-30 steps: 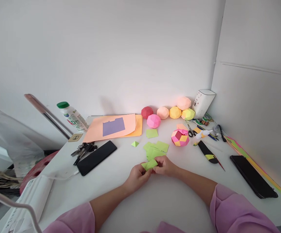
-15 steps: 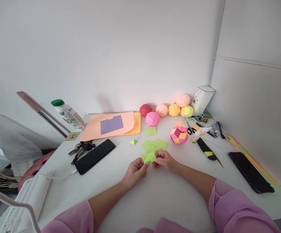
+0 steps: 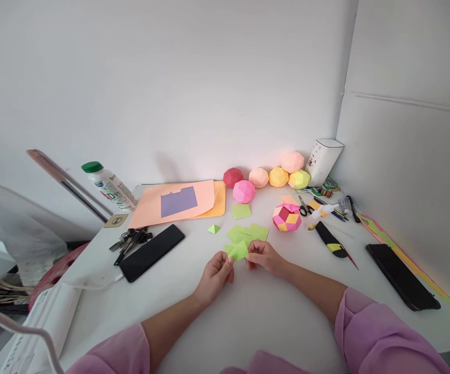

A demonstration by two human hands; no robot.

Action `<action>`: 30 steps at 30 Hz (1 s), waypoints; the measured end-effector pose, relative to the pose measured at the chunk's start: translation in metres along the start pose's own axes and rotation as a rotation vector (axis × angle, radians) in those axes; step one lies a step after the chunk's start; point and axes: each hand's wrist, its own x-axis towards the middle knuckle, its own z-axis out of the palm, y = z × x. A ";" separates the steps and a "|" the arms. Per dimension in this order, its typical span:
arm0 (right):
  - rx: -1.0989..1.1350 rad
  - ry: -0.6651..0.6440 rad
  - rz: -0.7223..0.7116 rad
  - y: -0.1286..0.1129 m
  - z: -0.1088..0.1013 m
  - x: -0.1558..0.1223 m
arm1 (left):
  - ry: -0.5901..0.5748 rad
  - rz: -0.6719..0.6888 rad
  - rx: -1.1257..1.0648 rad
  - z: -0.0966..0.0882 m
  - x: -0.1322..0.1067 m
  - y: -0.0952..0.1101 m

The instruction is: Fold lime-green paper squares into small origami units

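Note:
Between my hands is a small piece of light green paper (image 3: 239, 251), creased and tilted above the white table. My left hand (image 3: 215, 275) pinches its left edge between thumb and fingers. At its right edge, my right hand (image 3: 264, 256) pinches it with curled fingers. Several green paper squares (image 3: 258, 231) lie overlapping just beyond my hands, and a single green square (image 3: 241, 211) rests farther back. A small folded green paper pyramid (image 3: 214, 228) sits to the left of these. Right of the squares stands a pink, yellow and dark red paper ball (image 3: 287, 218) with openings in it.
Several faceted paper balls (image 3: 244, 191) line the wall. Scissors (image 3: 304, 206), a glue bottle (image 3: 322, 214) and a black-and-yellow cutter (image 3: 330, 240) lie to the right, near a black phone (image 3: 401, 278). On the left are another phone (image 3: 152, 253), keys (image 3: 131, 240), coloured sheets (image 3: 150, 205) and a bottle (image 3: 110, 184).
The green paper has turned slightly and shifted a little left in my hands. My left hand has moved slightly left. Nothing else on the table has moved.

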 end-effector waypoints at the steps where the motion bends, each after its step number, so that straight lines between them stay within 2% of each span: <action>1: -0.004 -0.001 -0.003 0.000 0.000 0.000 | -0.001 0.004 -0.008 0.000 0.000 0.000; 13: -0.089 -0.002 -0.071 0.002 0.002 -0.003 | -0.008 0.018 -0.033 -0.001 0.000 0.002; 17: -0.141 0.087 -0.265 0.007 0.006 -0.004 | -0.004 0.019 -0.064 -0.001 -0.001 0.002; 21: -0.429 0.124 -0.488 0.009 0.006 -0.004 | -0.025 -0.002 -0.084 -0.001 -0.002 0.001; 24: -0.575 0.127 -0.556 0.008 0.004 -0.003 | -0.040 -0.013 -0.040 -0.001 -0.002 0.001; 27: -0.611 0.145 -0.612 0.008 0.003 -0.002 | -0.045 -0.022 -0.005 -0.001 -0.001 0.001; 30: -0.654 0.101 -0.688 0.008 0.004 -0.001 | -0.053 -0.027 0.001 -0.002 -0.001 0.001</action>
